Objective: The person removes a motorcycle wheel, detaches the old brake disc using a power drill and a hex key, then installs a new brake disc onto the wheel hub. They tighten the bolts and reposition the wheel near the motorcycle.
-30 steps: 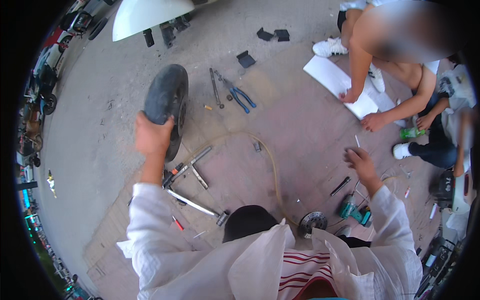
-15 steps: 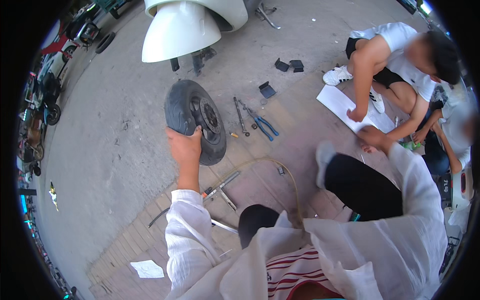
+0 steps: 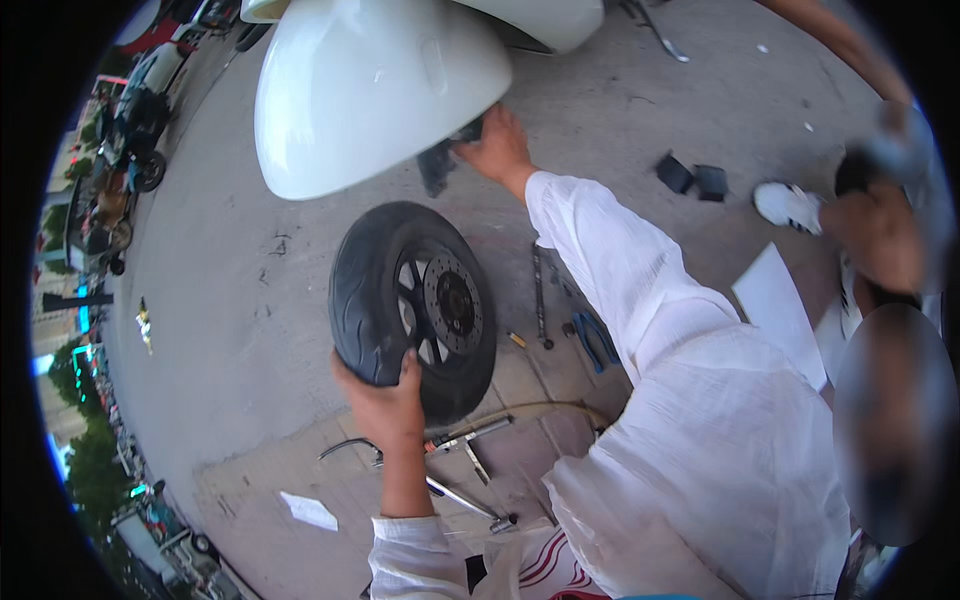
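My left hand [image 3: 385,402] grips the near edge of a black-tyred scooter wheel [image 3: 362,310], thumb on its side. The wheel stands upright on the ground, its brake disc [image 3: 455,303] facing right. Above and beyond it hangs the white front fender [image 3: 370,90] of a scooter. Under the fender's right edge, my right hand [image 3: 497,150] is closed around a dark fork leg [image 3: 470,130]; the fingertips are partly hidden. Another dark fork end [image 3: 434,170] shows just left of that hand. The wheel is apart from the fork.
Right of the wheel lie a long ratchet [image 3: 541,300] and blue-handled pliers [image 3: 597,343]. Nearer me are a T-shaped tool [image 3: 475,455], a metal wrench [image 3: 470,505] and a yellowish hose [image 3: 545,407]. Two black pads [image 3: 692,178], white sheets [image 3: 780,310] and another person's shoe [image 3: 788,207] are at right.
My right hand has swung from the paper at the right up to the fork leg. The scooter and wheel appear closer. My left hand stays on the tyre. The other person has shifted posture.
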The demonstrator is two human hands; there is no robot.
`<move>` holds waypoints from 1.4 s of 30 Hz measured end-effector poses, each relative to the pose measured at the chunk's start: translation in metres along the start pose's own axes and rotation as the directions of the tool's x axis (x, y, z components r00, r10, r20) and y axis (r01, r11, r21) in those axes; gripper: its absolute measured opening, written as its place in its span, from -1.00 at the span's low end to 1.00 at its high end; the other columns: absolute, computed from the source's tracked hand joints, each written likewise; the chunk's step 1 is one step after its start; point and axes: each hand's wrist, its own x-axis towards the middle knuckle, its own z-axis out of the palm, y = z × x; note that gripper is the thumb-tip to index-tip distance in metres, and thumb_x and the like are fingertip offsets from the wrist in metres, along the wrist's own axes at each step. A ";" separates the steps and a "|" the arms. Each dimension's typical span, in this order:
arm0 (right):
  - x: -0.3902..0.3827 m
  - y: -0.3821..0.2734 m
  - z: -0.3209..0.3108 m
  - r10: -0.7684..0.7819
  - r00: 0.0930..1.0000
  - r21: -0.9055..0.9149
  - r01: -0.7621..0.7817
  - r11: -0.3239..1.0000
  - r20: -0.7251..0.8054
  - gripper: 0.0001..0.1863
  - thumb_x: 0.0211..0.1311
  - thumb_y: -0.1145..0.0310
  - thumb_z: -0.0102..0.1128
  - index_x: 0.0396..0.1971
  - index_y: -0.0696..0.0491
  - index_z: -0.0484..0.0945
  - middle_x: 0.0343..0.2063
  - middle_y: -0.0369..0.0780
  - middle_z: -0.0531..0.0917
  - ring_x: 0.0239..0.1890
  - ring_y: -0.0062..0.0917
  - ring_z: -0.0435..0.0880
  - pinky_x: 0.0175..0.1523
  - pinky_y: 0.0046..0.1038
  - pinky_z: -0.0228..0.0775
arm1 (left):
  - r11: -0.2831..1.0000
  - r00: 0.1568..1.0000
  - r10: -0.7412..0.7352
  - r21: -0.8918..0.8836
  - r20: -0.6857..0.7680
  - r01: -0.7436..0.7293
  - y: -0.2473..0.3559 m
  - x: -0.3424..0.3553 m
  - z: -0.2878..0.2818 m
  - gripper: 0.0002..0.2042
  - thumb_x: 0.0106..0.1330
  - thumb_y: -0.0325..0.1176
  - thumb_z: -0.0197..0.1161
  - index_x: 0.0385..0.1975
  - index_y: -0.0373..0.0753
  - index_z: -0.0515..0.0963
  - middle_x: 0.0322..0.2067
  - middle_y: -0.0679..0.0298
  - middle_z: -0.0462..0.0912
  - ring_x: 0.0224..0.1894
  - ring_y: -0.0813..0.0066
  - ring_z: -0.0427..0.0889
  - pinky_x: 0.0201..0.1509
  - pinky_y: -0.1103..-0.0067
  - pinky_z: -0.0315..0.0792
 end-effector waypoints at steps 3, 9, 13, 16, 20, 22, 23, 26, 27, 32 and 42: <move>0.026 0.024 0.016 -0.208 0.977 0.113 0.201 0.973 0.055 -0.29 -0.11 0.15 0.42 0.04 0.20 0.41 -0.07 0.03 0.55 -0.01 -0.06 0.51 0.11 -0.13 0.34 | 0.988 0.989 -0.147 -0.040 0.007 0.147 -0.013 0.019 0.003 -0.09 -0.01 -0.12 0.48 0.30 -0.36 0.11 0.12 -0.12 0.44 0.16 0.01 0.46 0.22 0.34 0.30; 0.050 0.045 -0.017 -0.423 0.778 0.434 0.216 0.875 0.465 -0.38 -0.03 0.23 0.35 0.03 0.21 0.41 -0.18 0.00 0.62 -0.11 -0.17 0.60 0.06 -0.31 0.41 | 0.895 0.951 -0.307 -0.331 0.028 0.299 -0.105 0.017 0.016 -0.17 0.12 -0.10 0.43 0.22 -0.51 0.14 0.10 -0.12 0.41 0.12 0.17 0.45 0.24 0.37 0.29; 0.077 0.045 -0.059 -0.190 0.445 0.299 -0.189 0.935 0.875 -0.29 0.01 0.22 0.36 0.15 0.23 0.34 -0.15 -0.11 0.62 0.03 -0.35 0.55 0.18 -0.34 0.32 | 0.745 0.867 -0.420 -0.443 0.269 0.498 -0.123 0.019 0.014 -0.25 0.22 -0.09 0.35 0.21 -0.50 0.18 0.10 -0.07 0.42 0.09 0.24 0.47 0.21 0.42 0.34; 0.074 0.035 -0.063 -0.175 0.323 0.297 -0.381 0.876 0.930 -0.24 0.05 0.23 0.36 0.19 0.30 0.26 -0.06 -0.09 0.56 0.07 -0.33 0.52 0.23 -0.32 0.29 | 0.621 0.818 -0.461 -0.533 0.344 0.574 -0.170 0.052 0.017 -0.24 0.21 0.00 0.34 0.21 -0.48 0.24 0.08 -0.05 0.46 0.05 0.22 0.52 0.12 0.43 0.43; 0.049 0.032 -0.080 -0.127 0.396 0.374 -0.645 0.666 0.909 -0.30 0.14 0.27 0.31 0.16 0.35 0.22 0.03 -0.05 0.47 0.06 -0.36 0.51 0.25 -0.34 0.29 | 0.589 0.764 -0.513 -0.486 0.392 0.645 -0.236 0.120 0.023 -0.18 0.18 0.05 0.34 0.26 -0.45 0.22 0.12 -0.03 0.44 0.09 0.19 0.50 0.17 0.39 0.40; 0.053 0.030 -0.096 -0.103 0.414 0.392 -0.711 0.584 0.904 -0.36 0.20 0.30 0.28 0.16 0.30 0.24 0.02 -0.08 0.48 0.02 -0.43 0.52 0.16 -0.40 0.36 | 0.663 0.789 -0.497 -0.429 0.361 0.614 -0.273 0.147 0.035 -0.17 0.19 0.07 0.33 0.28 -0.44 0.19 0.14 -0.03 0.43 0.13 0.18 0.46 0.22 0.37 0.35; 0.055 0.047 -0.100 -0.084 0.418 0.389 -0.727 0.566 0.905 -0.36 0.20 0.29 0.27 0.17 0.28 0.24 0.01 -0.08 0.48 0.00 -0.44 0.53 0.13 -0.42 0.37 | 0.698 0.806 -0.477 -0.406 0.350 0.590 -0.284 0.161 0.050 -0.16 0.19 0.08 0.32 0.29 -0.43 0.18 0.15 -0.03 0.42 0.16 0.17 0.44 0.24 0.37 0.33; 0.052 0.080 -0.112 0.000 0.455 0.389 -0.762 0.518 0.890 -0.35 0.21 0.29 0.27 0.21 0.23 0.22 0.01 -0.10 0.49 -0.02 -0.46 0.53 0.02 -0.46 0.39 | 0.680 0.812 -0.423 -0.452 0.402 0.578 -0.301 0.190 0.090 -0.18 0.21 0.09 0.30 0.31 -0.37 0.18 0.19 0.01 0.39 0.19 0.18 0.41 0.27 0.37 0.29; 0.038 0.075 -0.110 0.028 0.469 0.395 -0.772 0.498 0.883 -0.33 0.21 0.30 0.26 0.24 0.22 0.20 0.02 -0.11 0.48 -0.01 -0.47 0.51 -0.01 -0.45 0.38 | 0.687 0.818 -0.419 -0.451 0.394 0.570 -0.311 0.196 0.093 -0.18 0.21 0.09 0.29 0.31 -0.36 0.19 0.19 0.01 0.39 0.19 0.18 0.41 0.27 0.37 0.29; 0.003 0.046 -0.070 0.145 0.682 0.538 -0.673 0.508 0.716 -0.11 0.10 0.26 0.35 0.35 0.15 0.04 0.17 0.03 0.29 0.17 -0.25 0.38 0.13 -0.36 0.36 | 0.719 0.812 -0.399 -0.403 0.427 0.566 -0.346 0.231 0.123 -0.33 0.28 0.03 0.22 0.23 -0.36 0.33 0.09 0.00 0.50 0.11 0.21 0.48 0.23 0.40 0.33; 0.008 0.019 -0.001 0.154 0.979 0.274 -0.186 0.944 0.136 -0.07 -0.12 0.37 0.38 0.31 0.10 0.10 0.19 0.19 0.14 0.17 0.12 0.33 0.24 -0.20 0.31 | 0.887 0.665 0.134 0.210 0.735 -0.411 -0.062 0.213 0.115 -0.37 0.28 -0.01 0.15 0.19 -0.40 0.37 0.11 -0.16 0.48 0.19 -0.02 0.45 0.27 0.33 0.29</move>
